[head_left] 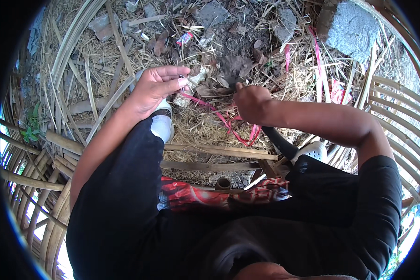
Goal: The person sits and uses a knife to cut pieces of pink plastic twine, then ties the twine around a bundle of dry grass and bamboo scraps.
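My left hand (158,91) is closed in a pinch, thumb against fingers, on a small thin dark piece (184,80) whose kind I cannot make out. To its right, my right hand (253,100) is curled closed over the littered ground, and what it holds, if anything, is hidden. A pink plastic ribbon (209,106) runs from beside my left fingertips to below my right hand and ends in a loose loop. Beneath the right wrist, a dark curved strip (280,142) slants toward a pale clog (314,151).
Straw and dry leaves (196,123) cover the ground. Bamboo slats (219,150) lie crosswise before me. A concrete block (352,30) sits at the far right. Curved bamboo frames (399,126) stand on both sides. A red printed sheet (196,195) lies between my legs.
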`<act>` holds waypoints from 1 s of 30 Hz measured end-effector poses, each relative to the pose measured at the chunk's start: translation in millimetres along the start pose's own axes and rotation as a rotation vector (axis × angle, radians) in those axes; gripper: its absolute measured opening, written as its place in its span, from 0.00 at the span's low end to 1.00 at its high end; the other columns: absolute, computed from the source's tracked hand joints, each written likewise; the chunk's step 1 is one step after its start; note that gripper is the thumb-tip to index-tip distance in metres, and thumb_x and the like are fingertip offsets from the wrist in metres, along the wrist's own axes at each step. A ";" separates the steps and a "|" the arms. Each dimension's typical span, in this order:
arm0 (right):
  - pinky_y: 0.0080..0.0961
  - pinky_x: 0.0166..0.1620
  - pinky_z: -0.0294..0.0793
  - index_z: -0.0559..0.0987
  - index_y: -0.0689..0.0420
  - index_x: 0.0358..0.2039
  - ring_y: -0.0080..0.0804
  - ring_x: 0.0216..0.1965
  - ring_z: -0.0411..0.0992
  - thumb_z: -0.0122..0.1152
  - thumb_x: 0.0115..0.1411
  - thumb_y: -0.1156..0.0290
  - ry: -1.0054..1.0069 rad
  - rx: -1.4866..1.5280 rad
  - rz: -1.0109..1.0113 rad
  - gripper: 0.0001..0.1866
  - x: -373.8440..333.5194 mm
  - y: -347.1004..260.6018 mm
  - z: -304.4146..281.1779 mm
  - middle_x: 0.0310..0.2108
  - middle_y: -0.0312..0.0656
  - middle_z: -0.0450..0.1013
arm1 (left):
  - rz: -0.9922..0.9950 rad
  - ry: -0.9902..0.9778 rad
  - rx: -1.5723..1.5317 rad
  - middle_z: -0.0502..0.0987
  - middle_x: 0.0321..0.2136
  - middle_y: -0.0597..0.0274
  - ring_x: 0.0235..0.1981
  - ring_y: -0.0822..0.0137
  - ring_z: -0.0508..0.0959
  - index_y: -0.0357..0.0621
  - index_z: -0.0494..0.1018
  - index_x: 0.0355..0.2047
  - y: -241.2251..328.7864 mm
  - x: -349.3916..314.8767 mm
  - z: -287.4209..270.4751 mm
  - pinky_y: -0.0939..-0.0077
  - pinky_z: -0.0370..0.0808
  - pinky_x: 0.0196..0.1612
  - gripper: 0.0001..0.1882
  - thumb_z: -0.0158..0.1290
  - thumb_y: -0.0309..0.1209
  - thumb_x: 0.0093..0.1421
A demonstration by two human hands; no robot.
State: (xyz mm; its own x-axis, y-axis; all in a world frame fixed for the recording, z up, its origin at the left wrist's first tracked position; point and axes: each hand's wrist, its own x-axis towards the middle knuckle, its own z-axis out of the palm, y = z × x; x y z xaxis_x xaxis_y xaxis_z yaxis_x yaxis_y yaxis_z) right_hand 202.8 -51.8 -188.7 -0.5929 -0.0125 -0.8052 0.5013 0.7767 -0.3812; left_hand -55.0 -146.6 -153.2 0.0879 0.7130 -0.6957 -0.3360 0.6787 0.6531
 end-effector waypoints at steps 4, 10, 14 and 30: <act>0.36 0.35 0.82 0.67 0.71 0.58 0.41 0.36 0.81 0.48 0.66 0.69 0.093 -0.148 0.044 0.24 -40.3 7.0 -36.2 0.37 0.52 0.79 | 0.025 -0.015 -0.021 0.81 0.43 0.58 0.40 0.72 0.82 0.34 0.75 0.51 0.4 -2.0 -0.6 0.77 0.79 0.48 0.17 0.60 0.24 0.61; 0.34 0.34 0.82 0.67 0.74 0.53 0.43 0.34 0.80 0.45 0.67 0.67 0.225 -0.013 0.040 0.22 3.2 40.9 -17.6 0.35 0.53 0.78 | 0.011 -0.051 0.003 0.81 0.43 0.58 0.40 0.71 0.82 0.34 0.75 0.51 2.7 1.3 1.3 0.76 0.79 0.48 0.17 0.59 0.23 0.61; 0.34 0.37 0.82 0.70 0.72 0.50 0.42 0.36 0.80 0.42 0.67 0.68 -0.011 -0.032 -0.095 0.20 -4.8 4.6 9.9 0.36 0.52 0.78 | 0.017 -0.033 -0.015 0.81 0.42 0.58 0.39 0.71 0.82 0.34 0.75 0.51 -1.5 0.8 -0.8 0.76 0.79 0.48 0.17 0.59 0.23 0.61; 0.35 0.38 0.81 0.70 0.67 0.51 0.40 0.39 0.78 0.40 0.67 0.67 0.039 -0.036 -0.138 0.19 -10.5 9.0 10.1 0.38 0.48 0.77 | 0.000 -0.027 0.001 0.81 0.43 0.59 0.39 0.72 0.82 0.35 0.75 0.52 -0.3 -0.8 -3.1 0.77 0.79 0.47 0.18 0.59 0.23 0.61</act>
State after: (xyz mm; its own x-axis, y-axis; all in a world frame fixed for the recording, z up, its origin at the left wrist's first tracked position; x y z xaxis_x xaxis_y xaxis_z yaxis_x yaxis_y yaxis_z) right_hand 219.9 -51.1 -188.3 -0.6789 -0.0971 -0.7278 0.3906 0.7916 -0.4699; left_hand -57.9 -147.9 -153.8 0.1133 0.7177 -0.6871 -0.3351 0.6786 0.6536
